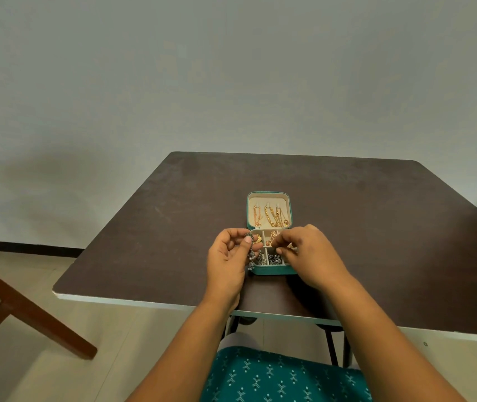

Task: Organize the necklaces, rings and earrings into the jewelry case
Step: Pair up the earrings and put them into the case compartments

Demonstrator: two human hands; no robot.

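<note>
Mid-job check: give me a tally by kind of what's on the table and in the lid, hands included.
Teal zip jewelry case, open on the dark brown table: 1
Gold chain necklaces hanging in the cream lid: 3
Silver dangling earring, pinched by the left hand: 1
Hands, left hand and right hand: 2
Total: 7
Small pieces in the tray compartments are too small to count.

Bare forearms; teal garment (283, 378) with pale motifs.
</note>
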